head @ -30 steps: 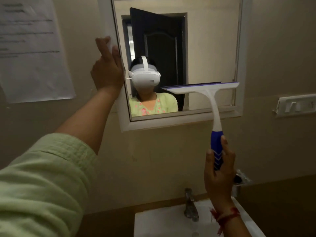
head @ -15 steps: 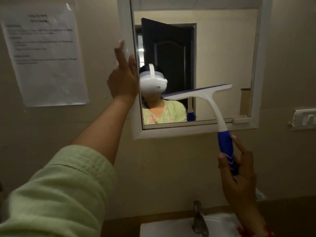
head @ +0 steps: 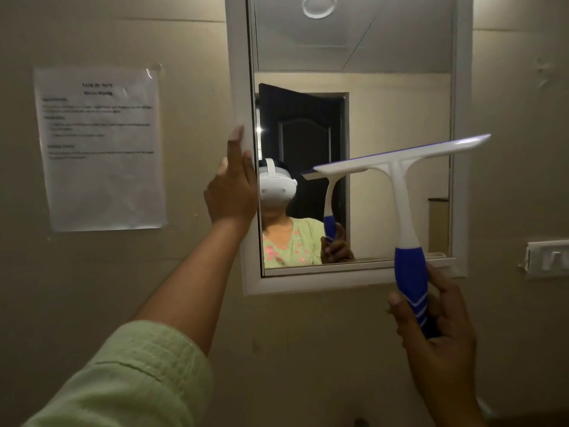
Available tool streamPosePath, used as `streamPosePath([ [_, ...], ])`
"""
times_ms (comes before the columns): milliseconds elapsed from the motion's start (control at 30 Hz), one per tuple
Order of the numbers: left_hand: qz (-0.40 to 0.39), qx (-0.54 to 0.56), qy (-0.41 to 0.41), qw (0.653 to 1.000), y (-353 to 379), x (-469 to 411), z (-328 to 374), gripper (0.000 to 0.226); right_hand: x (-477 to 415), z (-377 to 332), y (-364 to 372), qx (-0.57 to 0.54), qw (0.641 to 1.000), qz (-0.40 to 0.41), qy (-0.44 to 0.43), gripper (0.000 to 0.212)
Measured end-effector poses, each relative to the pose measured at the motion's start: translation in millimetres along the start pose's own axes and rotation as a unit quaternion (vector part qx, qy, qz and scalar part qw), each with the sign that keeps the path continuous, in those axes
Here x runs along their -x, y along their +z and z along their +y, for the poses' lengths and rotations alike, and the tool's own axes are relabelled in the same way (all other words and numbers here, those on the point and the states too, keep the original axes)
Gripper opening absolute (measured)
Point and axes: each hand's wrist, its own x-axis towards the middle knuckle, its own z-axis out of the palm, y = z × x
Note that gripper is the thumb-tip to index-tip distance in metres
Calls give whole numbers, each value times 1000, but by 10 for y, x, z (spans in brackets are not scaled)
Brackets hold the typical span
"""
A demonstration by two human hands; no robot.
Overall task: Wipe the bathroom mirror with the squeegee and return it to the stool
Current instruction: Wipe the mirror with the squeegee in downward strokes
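- Beige wall point(head: 92, 288) all round, bare and unbroken below the left arm and between the two hands.
- White-framed mirror point(head: 400, 97) upright on the wall, reaching from above the left hand down to just above the right hand; bottom frame edge level with the top of the blue grip.
- Clear glass above and to the right of the blade, up to the top edge and across to the right frame edge.
- Green sleeve point(head: 132, 380) low at the near left, forearm stretched up and forward to the mirror's left side.
- Printed sheet point(head: 98, 149) taped flat on the wall, well to the left of the left hand; text too blurred to read.
- Squeegee point(head: 400, 186) held up in front of the lower right of the mirror, blade tilted with its right end higher and overhanging the right frame edge; contact with the glass impossible to tell.
- Right hand point(head: 440, 343) wrapped round the blue grip from below, thumb on the left side, fingers on the right.
- Left hand point(head: 231, 192) flat and open, fingers together and pointing up, pressed on the left frame edge.
- Wall switch plate point(head: 548, 257) to the right of the right hand, apart from the mirror frame.
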Motion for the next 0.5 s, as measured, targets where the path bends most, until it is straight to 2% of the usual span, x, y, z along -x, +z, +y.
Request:
streamPosePath([
  [133, -9, 15, -4, 1000, -13, -5, 6, 42, -57, -56, 79, -38, 999, -17, 24, 37],
  [333, -26, 36, -15, 999, -21, -8, 0, 43, -314, -224, 236, -48, 998, -46, -23, 17],
  [500, -30, 46, -11, 998, -20, -15, 7, 43, -409, -340, 327, -30, 998, -25, -49, 22],
])
